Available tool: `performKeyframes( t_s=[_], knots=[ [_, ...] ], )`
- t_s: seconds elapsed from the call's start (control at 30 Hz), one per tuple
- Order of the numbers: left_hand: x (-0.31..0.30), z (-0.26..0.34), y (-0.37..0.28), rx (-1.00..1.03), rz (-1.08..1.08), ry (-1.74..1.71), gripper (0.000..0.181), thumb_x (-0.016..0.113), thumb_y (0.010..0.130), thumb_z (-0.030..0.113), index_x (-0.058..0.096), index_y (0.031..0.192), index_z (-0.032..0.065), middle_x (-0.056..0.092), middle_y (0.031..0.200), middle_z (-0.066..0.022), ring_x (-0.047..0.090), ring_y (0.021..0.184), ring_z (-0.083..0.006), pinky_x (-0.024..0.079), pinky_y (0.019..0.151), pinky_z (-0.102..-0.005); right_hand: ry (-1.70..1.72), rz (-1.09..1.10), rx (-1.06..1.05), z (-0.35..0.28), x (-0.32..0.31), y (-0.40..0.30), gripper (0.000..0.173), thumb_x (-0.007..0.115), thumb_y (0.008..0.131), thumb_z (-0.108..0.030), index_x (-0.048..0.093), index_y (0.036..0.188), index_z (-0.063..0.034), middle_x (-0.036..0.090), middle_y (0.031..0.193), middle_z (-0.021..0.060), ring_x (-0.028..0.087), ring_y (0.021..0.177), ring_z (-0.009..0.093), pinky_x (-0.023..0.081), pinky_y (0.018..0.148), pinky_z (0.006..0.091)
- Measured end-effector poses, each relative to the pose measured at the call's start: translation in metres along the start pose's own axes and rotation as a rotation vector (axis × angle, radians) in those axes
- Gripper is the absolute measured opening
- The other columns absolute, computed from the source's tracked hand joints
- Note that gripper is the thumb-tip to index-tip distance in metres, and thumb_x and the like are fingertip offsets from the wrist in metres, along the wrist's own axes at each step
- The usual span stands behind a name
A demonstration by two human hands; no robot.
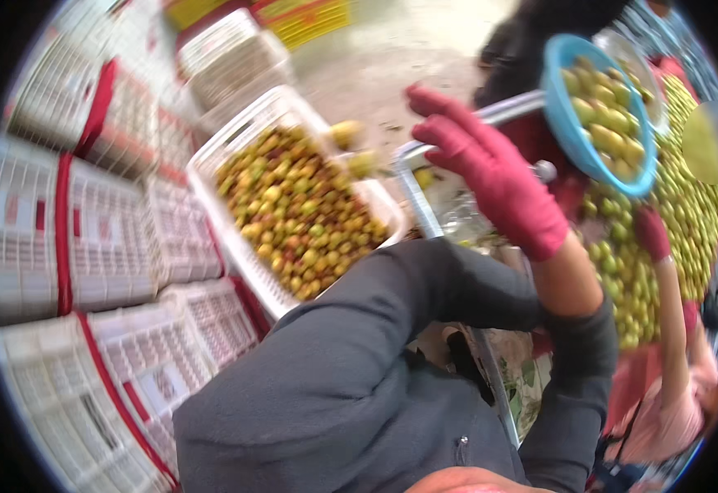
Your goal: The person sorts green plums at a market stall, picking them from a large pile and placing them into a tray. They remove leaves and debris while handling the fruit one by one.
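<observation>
My right hand [494,179], in a pink glove, is raised over the corner of a metal-framed stand [417,191]. Its fingers are stretched and apart, with nothing held. My left arm's dark sleeve [482,277] runs behind the right wrist, and the left hand cannot be made out there. To the left of my hands is a white plastic crate [232,237] of small yellow, green and brownish round fruits [297,209]. On the right, a light-blue plastic basin [556,117] holds yellow-green fruits [608,123]. Green fruits [630,271] lie heaped below and beyond it.
White plastic crates with red bands [66,234] are stacked at left, and yellow crates [315,21] stand farther off. Yellow fruits [346,134] lie beside the fruit crate. At right, another person's gloved hand [651,234] touches the green heap. Someone in dark clothing [519,55] is beyond.
</observation>
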State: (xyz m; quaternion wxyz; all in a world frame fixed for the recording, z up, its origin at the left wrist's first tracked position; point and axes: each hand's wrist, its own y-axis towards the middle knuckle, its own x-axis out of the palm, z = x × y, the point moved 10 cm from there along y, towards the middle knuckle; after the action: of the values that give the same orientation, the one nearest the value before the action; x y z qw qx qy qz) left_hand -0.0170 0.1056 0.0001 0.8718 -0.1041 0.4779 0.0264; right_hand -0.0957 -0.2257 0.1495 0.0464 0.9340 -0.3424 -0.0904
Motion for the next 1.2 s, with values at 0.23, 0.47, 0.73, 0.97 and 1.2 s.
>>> performKeyframes(
  t_s=[0.23,0.47,0.73,0.97,1.2],
  knots=[
    [-0.007,-0.011,-0.036,-0.178,-0.120,-0.093,0.038,0.060,0.084,0.038,0.076,0.104,0.0100,0.071,0.112,-0.0148,0.067,0.106,-0.0325,0.051,0.092,-0.0426,-0.290,0.146,0.102,0.045,-0.113,-0.098,0.024,0.064,0.096,-0.015,0.068,0.116,-0.0030,0.073,0.105,0.0081,0.066,0.097,0.013,0.051,0.088,0.0292],
    [0.007,-0.004,-0.010,-0.033,-0.067,-0.010,0.035,0.066,0.080,0.038,0.077,0.094,0.0079,0.072,0.097,-0.0170,0.068,0.094,-0.0360,0.054,0.082,-0.0442,-0.781,0.677,0.165,0.070,-0.277,-0.191,0.023,0.065,0.093,-0.008,0.068,0.114,-0.0015,0.071,0.108,0.0100,0.068,0.096,0.018,0.053,0.085,0.0287],
    [0.017,-0.010,-0.012,-0.122,-0.089,-0.093,0.038,0.066,0.082,0.042,0.076,0.094,0.0079,0.073,0.093,-0.0169,0.069,0.089,-0.0367,0.055,0.080,-0.0457,-1.480,0.693,0.138,0.152,-0.276,-0.114,0.058,0.061,0.085,-0.033,0.053,0.140,-0.0167,0.049,0.143,0.0139,0.032,0.140,0.042,0.017,0.114,0.0660],
    [0.015,-0.010,-0.013,-0.088,-0.117,-0.118,0.043,0.063,0.087,0.045,0.068,0.108,0.0088,0.071,0.095,-0.0193,0.068,0.086,-0.0391,0.054,0.077,-0.0495,-1.656,0.832,0.575,0.159,-0.380,-0.091,0.057,0.054,0.088,-0.047,0.048,0.143,-0.0359,0.045,0.151,-0.0003,0.021,0.146,0.048,0.004,0.106,0.0807],
    [0.008,-0.012,-0.016,-0.086,-0.077,-0.197,0.043,0.066,0.085,0.044,0.069,0.102,0.0047,0.071,0.092,-0.0186,0.068,0.088,-0.0384,0.054,0.080,-0.0481,-1.501,0.787,0.927,0.137,-0.425,-0.174,0.044,0.069,0.079,-0.039,0.064,0.123,-0.0360,0.049,0.144,0.0007,0.026,0.143,0.047,0.010,0.104,0.0832]
  ],
)
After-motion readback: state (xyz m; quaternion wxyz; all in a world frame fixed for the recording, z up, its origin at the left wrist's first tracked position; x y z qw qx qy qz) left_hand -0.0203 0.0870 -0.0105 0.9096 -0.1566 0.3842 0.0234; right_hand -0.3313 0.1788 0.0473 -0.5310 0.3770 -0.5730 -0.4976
